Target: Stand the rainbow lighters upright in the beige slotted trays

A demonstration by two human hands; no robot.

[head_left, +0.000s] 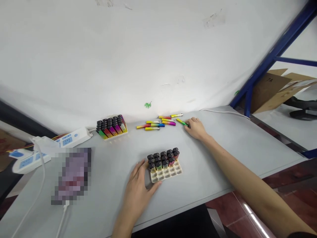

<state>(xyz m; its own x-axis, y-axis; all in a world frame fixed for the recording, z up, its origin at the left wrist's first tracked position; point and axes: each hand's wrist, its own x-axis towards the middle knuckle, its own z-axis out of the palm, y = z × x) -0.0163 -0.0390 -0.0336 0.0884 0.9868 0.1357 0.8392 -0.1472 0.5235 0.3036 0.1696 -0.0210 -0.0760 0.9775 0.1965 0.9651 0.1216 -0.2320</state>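
Observation:
In front of me a cream tray (166,174) holds several upright lighters (164,158) with black tops; its nearest rows of slots hold none. My left hand (139,185) grips the tray's left side, its thumb at the front edge and its fingers by the back left corner. Farther right, my right hand (196,129) has its fingers closed at the black end of a yellow-green lighter (181,122), which lies on the table near the wall. Left of it, several loose lighters (156,125) in yellow, red, blue and purple lie on their sides.
A second tray full of lighters (112,127) stands at the back left beside power strips (66,140). A pixelated object (73,177) with a white cable (61,218) lies at left. The wall (158,59) bounds the table (198,178); a blue frame (272,56) and cardboard box (269,89) stand right.

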